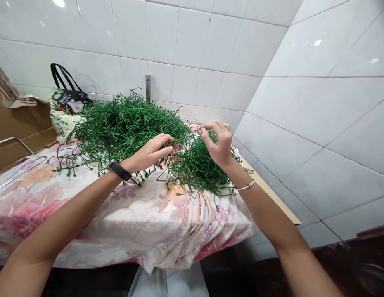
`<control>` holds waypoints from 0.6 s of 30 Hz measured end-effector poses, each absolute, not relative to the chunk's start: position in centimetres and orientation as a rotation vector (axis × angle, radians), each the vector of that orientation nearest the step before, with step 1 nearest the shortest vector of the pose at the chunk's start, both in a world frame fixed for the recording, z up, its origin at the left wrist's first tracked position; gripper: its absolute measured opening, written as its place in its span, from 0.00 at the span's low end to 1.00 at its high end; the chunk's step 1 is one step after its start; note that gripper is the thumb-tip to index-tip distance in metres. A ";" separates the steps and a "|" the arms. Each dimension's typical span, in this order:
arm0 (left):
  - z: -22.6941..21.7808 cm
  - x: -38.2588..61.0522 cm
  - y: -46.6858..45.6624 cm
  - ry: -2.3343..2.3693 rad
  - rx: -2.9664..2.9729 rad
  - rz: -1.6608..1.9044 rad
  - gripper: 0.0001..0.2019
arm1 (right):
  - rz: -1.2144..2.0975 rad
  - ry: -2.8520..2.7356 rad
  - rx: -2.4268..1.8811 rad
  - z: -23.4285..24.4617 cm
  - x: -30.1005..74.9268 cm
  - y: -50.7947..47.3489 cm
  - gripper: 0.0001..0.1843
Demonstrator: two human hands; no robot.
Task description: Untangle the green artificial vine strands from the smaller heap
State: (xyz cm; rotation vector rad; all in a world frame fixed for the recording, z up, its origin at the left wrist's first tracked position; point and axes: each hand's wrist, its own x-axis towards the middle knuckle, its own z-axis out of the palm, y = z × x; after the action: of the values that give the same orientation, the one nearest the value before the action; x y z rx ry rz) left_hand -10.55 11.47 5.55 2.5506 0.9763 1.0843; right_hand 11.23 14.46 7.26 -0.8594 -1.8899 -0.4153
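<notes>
A large heap of thin green artificial stems (126,123) with small forked tips lies on the table. A smaller pile of the same stems (204,165) sits to its right. My left hand (156,149) is at the front right edge of the large heap, thumb and fingers apart, with green strands by the fingertips. Above the smaller pile, my right hand (219,142) has its thumb and fingers pinched together. A tiny shiny bit shows at those fingertips; what they hold is too small to make out.
A floral cloth (133,222) covers the table and hangs over its front edge. At the left are a cardboard box (21,123) and a bent metal rod (21,173). A black floral bag (69,99) stands behind whitish material (66,123). Tiled walls (192,45) bound the back and right.
</notes>
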 end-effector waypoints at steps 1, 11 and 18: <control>5.4 -10.4 11.5 0.995 2.572 1.091 0.10 | -0.425 -1.919 -0.806 7.1 10.8 13.9 0.09; 4.0 -9.5 11.4 1.126 2.973 1.143 0.12 | -0.130 -2.189 -0.771 4.8 7.9 11.8 0.11; 4.3 -9.7 11.4 1.045 2.885 1.127 0.13 | 0.472 -2.135 -0.705 5.1 8.3 12.2 0.09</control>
State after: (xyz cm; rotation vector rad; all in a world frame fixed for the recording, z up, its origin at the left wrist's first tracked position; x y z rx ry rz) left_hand -9.74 11.36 4.29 2.8847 1.0455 1.1274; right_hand 8.26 12.18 5.15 -0.7048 -2.1351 0.4721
